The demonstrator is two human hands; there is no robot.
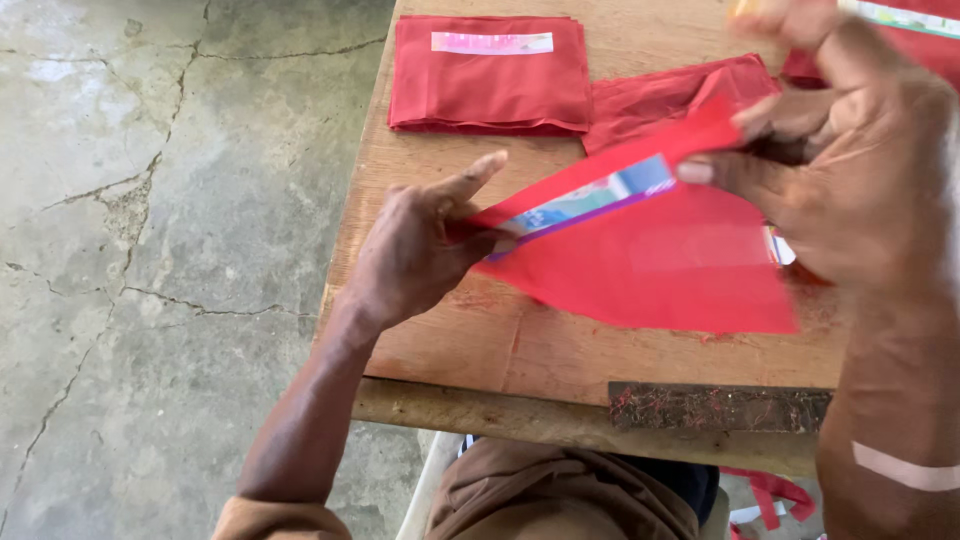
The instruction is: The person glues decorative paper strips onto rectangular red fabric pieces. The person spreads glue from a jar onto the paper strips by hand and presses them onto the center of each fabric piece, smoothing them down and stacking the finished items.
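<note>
Head view: left hand [420, 250] pinches the left end of a red cloth [650, 270], thumb and fingers closed on the corner, index finger sticking out free. Right hand [860, 170] grips the other end up high, fingertips clamped on the folded top edge. The cloth hangs stretched between both hands just above the table [560, 350], its lower part touching or nearly touching the wood; cannot tell which. A printed strip [590, 197], bluish and white, runs along the top edge between the two grips.

Handling, as a judgement: thin, light, floppy fabric, no stiffness, will sag and slide unless kept taut. The strip edge looks slightly firmer, so the ends of that edge are the best places to hold; a pinch is enough.

Room: a folded stack [490, 75] of the same red pieces lies at the far left of the table, a loose piece [665, 100] just beside it, more red at the far right corner. Bare wood in front of the cloth. The table's left edge sits close to the left hand, with cracked concrete floor [150, 250] below. A dark grooved plate [720, 407] sits at the near edge.
</note>
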